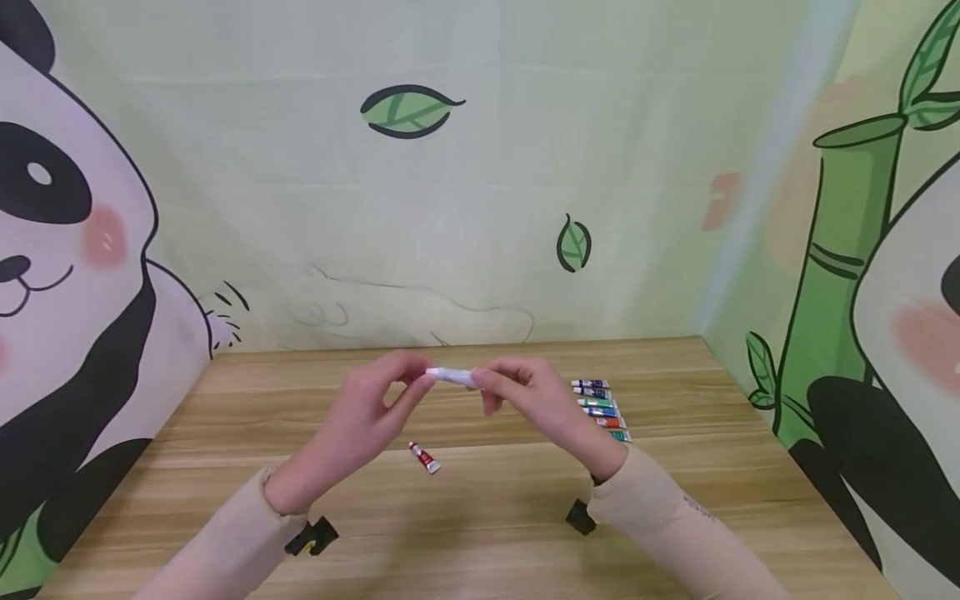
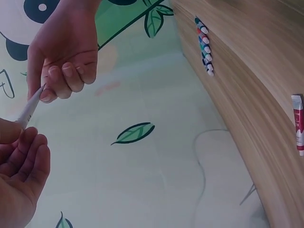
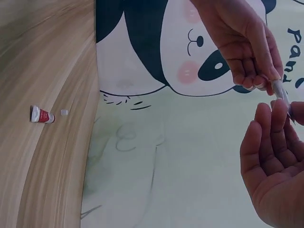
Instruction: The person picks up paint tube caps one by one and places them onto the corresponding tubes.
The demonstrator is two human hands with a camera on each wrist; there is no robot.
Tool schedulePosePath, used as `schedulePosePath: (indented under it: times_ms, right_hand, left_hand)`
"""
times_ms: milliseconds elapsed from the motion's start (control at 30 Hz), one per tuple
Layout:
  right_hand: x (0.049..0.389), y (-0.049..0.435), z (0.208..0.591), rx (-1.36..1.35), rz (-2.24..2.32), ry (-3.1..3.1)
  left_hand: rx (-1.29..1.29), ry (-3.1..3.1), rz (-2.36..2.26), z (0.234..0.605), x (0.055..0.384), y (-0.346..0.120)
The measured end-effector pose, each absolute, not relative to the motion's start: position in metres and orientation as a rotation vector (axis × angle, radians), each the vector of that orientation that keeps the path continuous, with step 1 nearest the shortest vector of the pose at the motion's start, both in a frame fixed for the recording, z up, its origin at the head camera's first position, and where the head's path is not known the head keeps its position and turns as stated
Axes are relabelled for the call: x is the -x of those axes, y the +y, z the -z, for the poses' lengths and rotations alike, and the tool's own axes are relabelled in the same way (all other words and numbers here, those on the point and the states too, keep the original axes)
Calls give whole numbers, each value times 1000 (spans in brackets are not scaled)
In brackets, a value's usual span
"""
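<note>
A white paint tube (image 1: 453, 377) is held up level above the table between both hands. My left hand (image 1: 377, 400) pinches its cap end between thumb and fingertips. My right hand (image 1: 529, 398) pinches the other, flat end with thumb and index finger. In the left wrist view the tube (image 2: 31, 107) narrows to a thin edge at the right hand (image 2: 66, 57). The right wrist view shows the tube (image 3: 280, 90) partly covered by fingers. A red paint tube (image 1: 425, 458) lies on the table below the hands, its cap toward the back left.
Several paint tubes (image 1: 597, 403) in dark blue, green, blue and red lie in a row at the right, partly behind the right wrist. The wooden table (image 1: 480, 542) ends at a printed panda backdrop (image 1: 480, 208) at the back and sides.
</note>
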State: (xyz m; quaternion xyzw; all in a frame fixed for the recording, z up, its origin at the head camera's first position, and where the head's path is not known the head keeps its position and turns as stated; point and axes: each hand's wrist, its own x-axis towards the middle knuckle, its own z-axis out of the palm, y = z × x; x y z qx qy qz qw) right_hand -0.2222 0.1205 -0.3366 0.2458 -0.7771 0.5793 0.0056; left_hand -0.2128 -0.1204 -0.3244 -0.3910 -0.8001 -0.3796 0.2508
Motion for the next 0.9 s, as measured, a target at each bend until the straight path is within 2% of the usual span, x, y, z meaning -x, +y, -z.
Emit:
schedulePosePath:
  times_ms: [167,367,533,900]
  right_hand:
    - [221,121,338,-769,-1738,-2414]
    - [220,122,342,-950,-1424,-2225]
    - [222,122,344,-1031,-1328,-2122]
    - [219,121,342,-812,-1585,-2328]
  left_hand:
    - [982,-2241,1118,324,212,-120]
    - [823,-2373,1309,322,213,-122]
    - [795,-2430,1381,321,213,-124]
    - [819,-2399,1329,323,211,-122]
